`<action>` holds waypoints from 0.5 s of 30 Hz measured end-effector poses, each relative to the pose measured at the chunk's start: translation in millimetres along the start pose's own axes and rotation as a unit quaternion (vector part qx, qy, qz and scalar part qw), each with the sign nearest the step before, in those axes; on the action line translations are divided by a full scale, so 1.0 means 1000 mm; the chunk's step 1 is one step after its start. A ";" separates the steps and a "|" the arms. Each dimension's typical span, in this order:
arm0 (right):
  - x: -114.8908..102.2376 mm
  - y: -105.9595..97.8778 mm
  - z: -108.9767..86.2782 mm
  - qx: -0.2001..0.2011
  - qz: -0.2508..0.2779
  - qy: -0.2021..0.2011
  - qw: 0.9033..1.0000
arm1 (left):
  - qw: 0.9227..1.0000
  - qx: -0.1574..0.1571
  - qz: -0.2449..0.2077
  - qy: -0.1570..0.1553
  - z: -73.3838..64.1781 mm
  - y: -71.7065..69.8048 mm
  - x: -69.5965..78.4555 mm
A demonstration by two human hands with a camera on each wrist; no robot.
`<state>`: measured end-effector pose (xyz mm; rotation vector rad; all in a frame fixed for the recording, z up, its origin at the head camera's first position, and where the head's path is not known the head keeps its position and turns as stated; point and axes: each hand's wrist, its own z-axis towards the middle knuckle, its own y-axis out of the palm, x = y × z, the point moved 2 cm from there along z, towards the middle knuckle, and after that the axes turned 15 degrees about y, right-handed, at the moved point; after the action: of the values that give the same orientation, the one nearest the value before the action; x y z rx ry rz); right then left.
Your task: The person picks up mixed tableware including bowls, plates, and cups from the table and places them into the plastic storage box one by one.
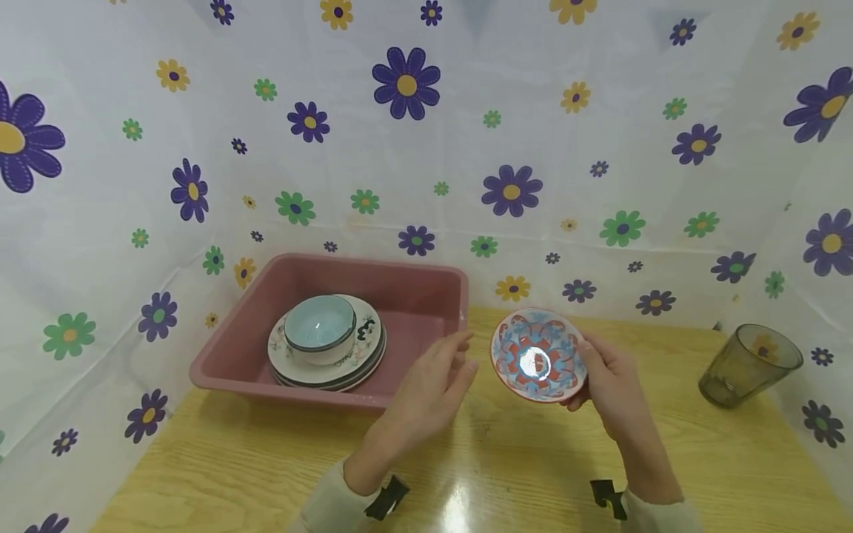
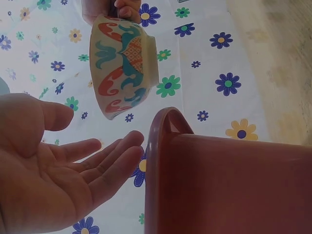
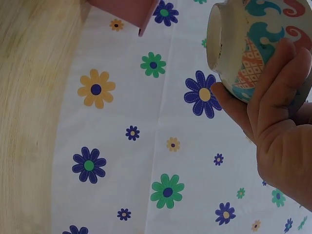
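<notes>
A small bowl (image 1: 538, 355) with a red and blue pattern is held up over the table by my right hand (image 1: 614, 385). The thumb lies at its rim, while the fingers (image 3: 280, 80) curl under the outer wall. Tilted, the bowl shows its inside in the head view; its patterned outer wall (image 2: 124, 66) appears in the left wrist view. My left hand (image 1: 429, 389) hovers by the near right corner of a pink basin (image 1: 233, 355), fingers extended and holding nothing. Inside the basin, a light blue bowl (image 1: 320, 323) sits on stacked plates (image 1: 365, 348).
At the right side of the wooden table (image 1: 533, 474) stands a smoky glass tumbler (image 1: 743, 370). A white flower-print sheet (image 1: 373, 141) hangs behind the table and along both sides.
</notes>
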<state>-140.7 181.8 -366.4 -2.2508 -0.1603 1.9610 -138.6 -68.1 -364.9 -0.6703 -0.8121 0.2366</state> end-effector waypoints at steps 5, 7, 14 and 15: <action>0.001 0.005 -0.002 -0.009 -0.023 0.020 0.999 | 0.999 -0.023 -0.015 -0.019 -0.001 0.002 -0.003; 0.001 0.007 -0.003 -0.014 -0.028 0.022 0.999 | 0.998 -0.033 -0.036 -0.026 -0.001 0.003 -0.005; -0.003 0.013 -0.009 -0.035 -0.043 0.003 0.998 | 0.992 -0.047 -0.111 -0.027 0.000 0.004 -0.005; -0.004 0.014 -0.010 -0.040 -0.043 -0.001 0.998 | 0.992 -0.046 -0.114 -0.025 0.001 0.004 -0.005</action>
<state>-131.6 167.3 -364.1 -2.2493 -0.3352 1.9460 -142.4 -66.9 -370.5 -0.6547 -0.9435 0.0087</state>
